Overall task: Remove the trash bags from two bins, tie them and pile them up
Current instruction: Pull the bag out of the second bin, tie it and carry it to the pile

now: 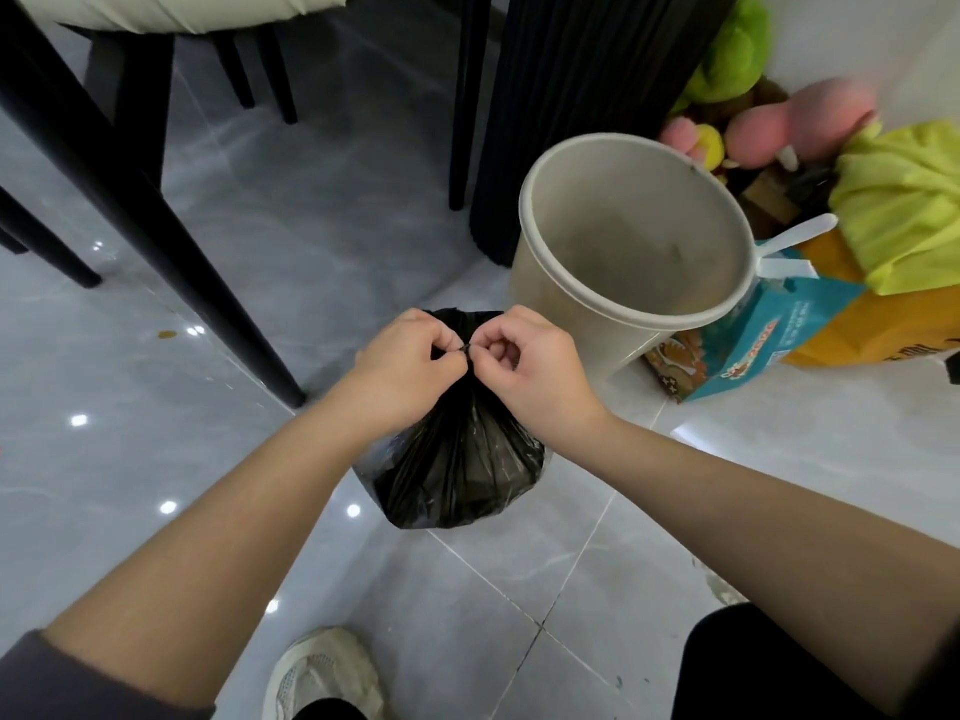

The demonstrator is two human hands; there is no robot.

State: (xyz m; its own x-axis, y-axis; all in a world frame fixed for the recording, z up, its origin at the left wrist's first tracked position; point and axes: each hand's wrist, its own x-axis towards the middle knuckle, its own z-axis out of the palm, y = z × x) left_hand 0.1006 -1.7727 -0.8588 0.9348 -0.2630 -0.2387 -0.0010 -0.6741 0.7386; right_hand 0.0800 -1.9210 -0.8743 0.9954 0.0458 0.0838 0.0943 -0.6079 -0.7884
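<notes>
Left hand (402, 363) and right hand (535, 363) pinch the gathered neck of a black trash bag (457, 475) beside an empty bin (631, 252), tying it; the knot likely needs pulling tight next.

Glossy grey tile floor (218, 241), black chair legs (156, 210), white wall (924, 59), ceiling-light reflections

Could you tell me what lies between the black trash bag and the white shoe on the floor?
Nothing: in the head view, only bare grey floor tile separates the black trash bag from the white shoe.
</notes>
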